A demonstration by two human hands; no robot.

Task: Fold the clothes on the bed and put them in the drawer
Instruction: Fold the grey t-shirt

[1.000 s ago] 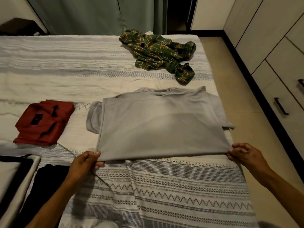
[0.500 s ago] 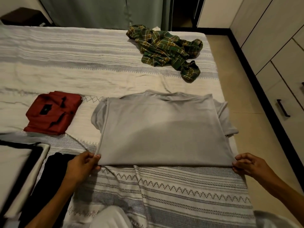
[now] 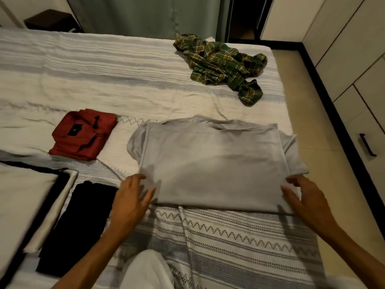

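Observation:
A grey T-shirt lies folded in half on the bed, its sleeves sticking out at both sides. My left hand lies open with straight fingers on the shirt's near left corner. My right hand is open with spread fingers at the near right corner, touching the cloth. A crumpled green plaid shirt lies at the bed's far right. A folded red shirt sits to the left, and a folded black garment lies near the front left.
A white folded piece with a black edge lies at the far left. Cabinet drawers with a dark handle line the right wall beyond a strip of floor. A curtain hangs behind the bed.
Both hands have let go of the grey shirt's near corners and now lie open on the cloth. The shirt's near edge rests flat on the bed.

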